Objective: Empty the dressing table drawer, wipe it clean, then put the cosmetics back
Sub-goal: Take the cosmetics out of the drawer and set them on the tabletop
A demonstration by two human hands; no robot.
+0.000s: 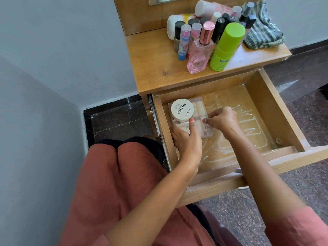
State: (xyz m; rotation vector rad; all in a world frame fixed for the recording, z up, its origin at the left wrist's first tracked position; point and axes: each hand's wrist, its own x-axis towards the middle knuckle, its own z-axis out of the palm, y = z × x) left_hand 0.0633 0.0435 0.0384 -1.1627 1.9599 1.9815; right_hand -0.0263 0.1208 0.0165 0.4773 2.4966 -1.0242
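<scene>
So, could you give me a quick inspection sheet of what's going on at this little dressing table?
Surface: wooden dressing table top, crowded at the back; open wooden drawer below, lined with clear plastic sheet.
Job's things: clear plastic case at the drawer's left, round white tub lying on it; lime-green bottle, pink glass perfume bottle and small tubes on the top; striped grey cloth at its right rear.
Clutter: nothing seen.
Grips: left hand holds the case, thumb by the tub; right hand pinches its right edge.
Cables: nothing seen.
Surroundings: grey wall, dark speckled stone floor.
</scene>
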